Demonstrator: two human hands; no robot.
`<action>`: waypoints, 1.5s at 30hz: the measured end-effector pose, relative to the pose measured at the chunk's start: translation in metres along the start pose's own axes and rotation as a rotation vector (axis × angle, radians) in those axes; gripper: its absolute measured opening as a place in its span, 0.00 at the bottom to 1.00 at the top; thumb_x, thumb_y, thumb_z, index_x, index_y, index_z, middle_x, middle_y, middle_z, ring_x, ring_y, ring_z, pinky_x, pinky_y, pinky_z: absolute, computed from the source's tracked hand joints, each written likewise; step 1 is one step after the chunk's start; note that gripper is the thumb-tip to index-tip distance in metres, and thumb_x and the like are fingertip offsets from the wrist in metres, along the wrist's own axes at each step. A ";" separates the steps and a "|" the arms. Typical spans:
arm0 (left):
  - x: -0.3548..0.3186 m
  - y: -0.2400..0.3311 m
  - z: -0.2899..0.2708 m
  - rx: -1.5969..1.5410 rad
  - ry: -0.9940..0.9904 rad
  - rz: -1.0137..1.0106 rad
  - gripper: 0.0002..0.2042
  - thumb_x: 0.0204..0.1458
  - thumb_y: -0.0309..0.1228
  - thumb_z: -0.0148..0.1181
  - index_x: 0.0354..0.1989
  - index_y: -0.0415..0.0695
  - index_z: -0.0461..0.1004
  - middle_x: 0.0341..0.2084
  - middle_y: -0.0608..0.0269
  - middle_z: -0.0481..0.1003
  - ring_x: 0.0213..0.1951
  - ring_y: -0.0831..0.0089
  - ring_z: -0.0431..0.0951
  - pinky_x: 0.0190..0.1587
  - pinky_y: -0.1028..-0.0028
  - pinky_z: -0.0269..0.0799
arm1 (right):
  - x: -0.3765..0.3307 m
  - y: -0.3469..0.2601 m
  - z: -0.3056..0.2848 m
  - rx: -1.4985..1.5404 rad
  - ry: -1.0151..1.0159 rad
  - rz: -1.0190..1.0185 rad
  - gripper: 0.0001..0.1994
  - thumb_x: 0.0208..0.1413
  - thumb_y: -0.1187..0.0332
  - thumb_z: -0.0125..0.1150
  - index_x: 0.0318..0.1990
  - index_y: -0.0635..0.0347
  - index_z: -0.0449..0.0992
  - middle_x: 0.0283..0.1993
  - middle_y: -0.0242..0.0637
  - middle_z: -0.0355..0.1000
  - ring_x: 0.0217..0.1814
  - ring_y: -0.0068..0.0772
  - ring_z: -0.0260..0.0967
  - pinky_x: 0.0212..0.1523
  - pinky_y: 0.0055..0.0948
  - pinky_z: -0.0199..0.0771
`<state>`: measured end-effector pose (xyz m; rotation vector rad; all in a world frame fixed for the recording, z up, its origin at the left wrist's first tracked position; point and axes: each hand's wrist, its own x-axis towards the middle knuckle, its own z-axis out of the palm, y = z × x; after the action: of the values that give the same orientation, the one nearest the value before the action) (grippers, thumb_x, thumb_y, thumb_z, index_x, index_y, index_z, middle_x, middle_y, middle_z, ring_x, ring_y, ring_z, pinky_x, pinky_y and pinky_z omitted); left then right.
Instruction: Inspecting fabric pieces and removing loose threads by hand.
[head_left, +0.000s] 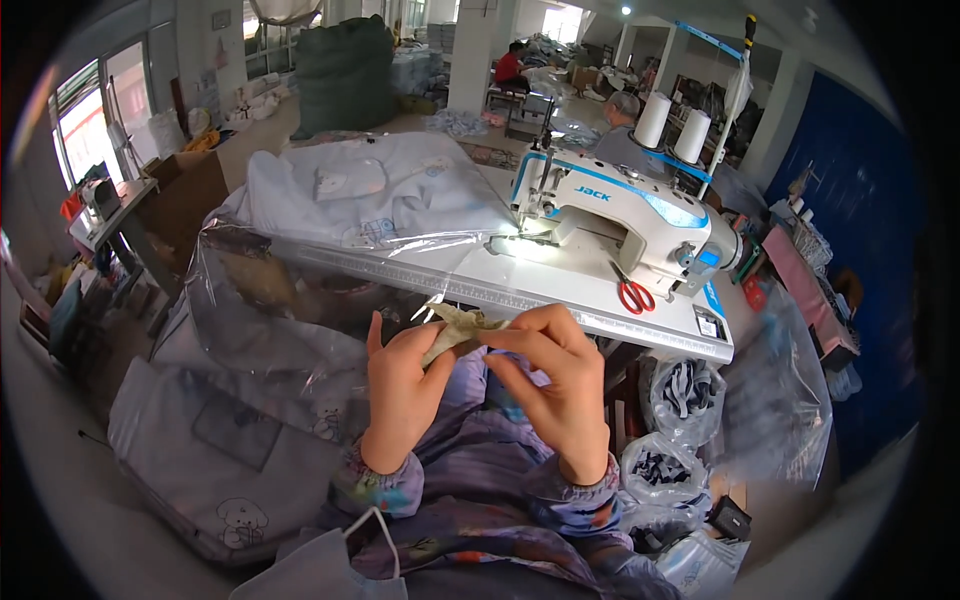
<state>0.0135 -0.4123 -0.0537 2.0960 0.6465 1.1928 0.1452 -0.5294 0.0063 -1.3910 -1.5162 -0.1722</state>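
Observation:
Just in front of the sewing table's near edge, my two hands hold a small crumpled olive-beige scrap of cloth (460, 328) between them. My left hand (402, 392) grips it from the left with the thumb raised. From the right, my right hand (556, 392) pinches its other end between thumb and fingers. Beyond them stands a white and blue sewing machine (620, 205), its lamp lighting the needle area. A pair of red-handled scissors (634, 294) rests on the table (590, 316) beside the machine. Pale printed fabric (420, 190) under clear plastic spreads over the table's left part.
More pale fabric with a printed animal (240, 520) hangs down on my left. At lower right stand plastic bags of dark striped pieces (688, 388). White thread cones (652, 121) rise behind the machine. Two other people (511, 70) sit farther back.

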 end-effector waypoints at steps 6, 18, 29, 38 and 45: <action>0.002 0.013 0.004 0.254 0.165 0.130 0.07 0.52 0.26 0.60 0.38 0.44 0.79 0.32 0.62 0.80 0.40 0.63 0.80 0.69 0.46 0.41 | 0.008 0.005 0.017 -0.162 0.015 -0.095 0.18 0.43 0.79 0.69 0.45 0.57 0.80 0.39 0.36 0.66 0.35 0.33 0.66 0.33 0.28 0.68; -0.001 0.015 0.003 0.371 0.128 0.120 0.07 0.51 0.25 0.60 0.37 0.46 0.80 0.32 0.64 0.80 0.42 0.68 0.79 0.69 0.45 0.39 | 0.002 0.017 0.029 -0.247 -0.020 -0.165 0.13 0.42 0.77 0.68 0.39 0.58 0.78 0.35 0.36 0.67 0.35 0.42 0.66 0.35 0.36 0.69; 0.003 0.015 0.002 0.237 0.124 0.060 0.07 0.52 0.27 0.59 0.39 0.48 0.80 0.33 0.64 0.81 0.39 0.63 0.80 0.69 0.50 0.41 | 0.004 0.023 0.035 -0.258 0.140 -0.251 0.11 0.41 0.77 0.70 0.35 0.58 0.79 0.32 0.35 0.69 0.33 0.40 0.67 0.33 0.35 0.68; 0.002 0.015 -0.004 0.040 0.061 0.027 0.07 0.55 0.30 0.60 0.40 0.42 0.79 0.27 0.60 0.80 0.32 0.59 0.80 0.69 0.51 0.45 | 0.002 0.026 0.029 -0.205 0.299 -0.221 0.13 0.40 0.81 0.71 0.36 0.61 0.79 0.31 0.37 0.69 0.32 0.39 0.68 0.32 0.32 0.68; 0.003 0.004 -0.001 -0.438 0.016 -0.177 0.08 0.55 0.27 0.60 0.40 0.37 0.78 0.24 0.60 0.79 0.27 0.72 0.77 0.68 0.59 0.50 | 0.006 0.017 0.020 -0.127 0.382 -0.104 0.09 0.42 0.81 0.72 0.33 0.65 0.79 0.30 0.38 0.71 0.31 0.33 0.69 0.31 0.27 0.68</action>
<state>0.0149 -0.4127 -0.0489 1.6316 0.5105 1.1327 0.1494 -0.5063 -0.0068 -1.2898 -1.2728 -0.5747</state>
